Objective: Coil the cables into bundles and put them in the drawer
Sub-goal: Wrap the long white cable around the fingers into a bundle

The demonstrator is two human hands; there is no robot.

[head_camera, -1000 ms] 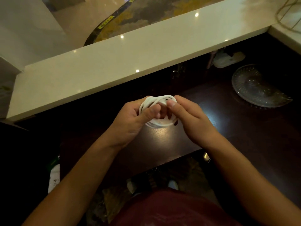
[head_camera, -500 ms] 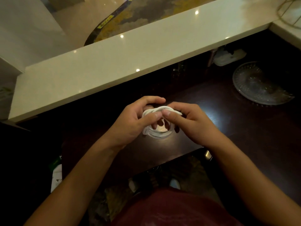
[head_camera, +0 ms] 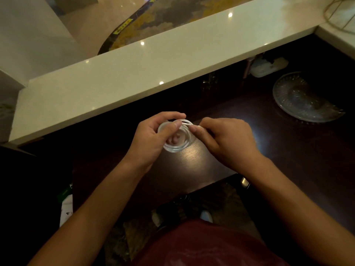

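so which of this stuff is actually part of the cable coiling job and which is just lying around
Part of the job:
- coiled white cable
- left hand, gripping the coil
- right hand, pinching the cable's end

Just lying about:
- clear ribbed glass plate
- white plastic object under the pale counter
- dark wooden table

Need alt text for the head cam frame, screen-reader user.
Two bare hands hold a small coil of white cable above a dark wooden desk: the left hand grips the loops while the right hand pinches a strand at the coil's top. A clear glass plate sits at far right, below a pale stone counter.
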